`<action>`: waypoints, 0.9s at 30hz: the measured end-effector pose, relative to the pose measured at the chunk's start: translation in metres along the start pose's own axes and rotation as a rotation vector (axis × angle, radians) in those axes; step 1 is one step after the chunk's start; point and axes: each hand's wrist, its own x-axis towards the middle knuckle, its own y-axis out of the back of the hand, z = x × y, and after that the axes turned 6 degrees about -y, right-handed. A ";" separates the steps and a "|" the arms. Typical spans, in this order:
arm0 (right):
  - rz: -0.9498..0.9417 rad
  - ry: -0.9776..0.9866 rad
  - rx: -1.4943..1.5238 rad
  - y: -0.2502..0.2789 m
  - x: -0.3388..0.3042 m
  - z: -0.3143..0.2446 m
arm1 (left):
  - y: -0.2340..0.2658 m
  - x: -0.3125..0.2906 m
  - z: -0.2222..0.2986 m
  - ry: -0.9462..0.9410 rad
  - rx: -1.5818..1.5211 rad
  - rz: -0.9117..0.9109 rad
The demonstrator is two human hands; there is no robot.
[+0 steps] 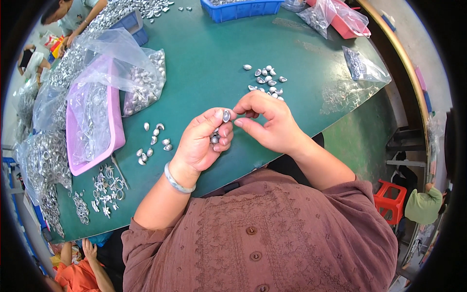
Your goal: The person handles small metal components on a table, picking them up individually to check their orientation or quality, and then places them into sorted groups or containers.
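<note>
Item: one small silver piece [226, 116], held upright at the centre of your grip. Your left hand [199, 138] has thumb and forefinger clamped on it; further silver pieces [214, 139] sit in its curled fingers. Your right hand [272, 121] is just beside it, thumb and forefinger close together; you cannot tell whether they pinch anything.

Around the grip: beyond your right hand, a loose cluster [260, 80], its near edge partly hidden by that hand; left of your left hand, a smaller cluster [153, 140]. Farther left, a lilac basket [116, 136] and a bulging bag [146, 80] crowd that side, with openwork pieces [120, 194] nearer you. Well beyond the grip, a blue tray [243, 12]; far right, a red basket [345, 28] and a flat bag [362, 65].

Materials: clustered pieces rounded, shiny, metallic-looking, some hollowed; openwork ones flat, ring- or flower-shaped; bags clear, crinkled film; tabletop [204, 63] green, smooth, scuffed at right; bangle [176, 180] on your left wrist pale, smooth, mottled.
</note>
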 end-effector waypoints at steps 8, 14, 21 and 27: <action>0.036 0.081 -0.072 -0.002 0.000 -0.004 | 0.003 0.000 -0.003 0.031 -0.117 0.022; 0.025 -0.007 -0.003 -0.007 -0.002 0.003 | 0.005 0.001 -0.005 0.141 -0.289 0.045; -0.034 -0.146 0.131 -0.012 -0.004 0.006 | 0.006 0.002 -0.006 0.191 -0.316 0.062; -0.046 -0.114 0.037 -0.007 -0.002 0.010 | 0.009 0.003 -0.007 0.217 -0.334 0.086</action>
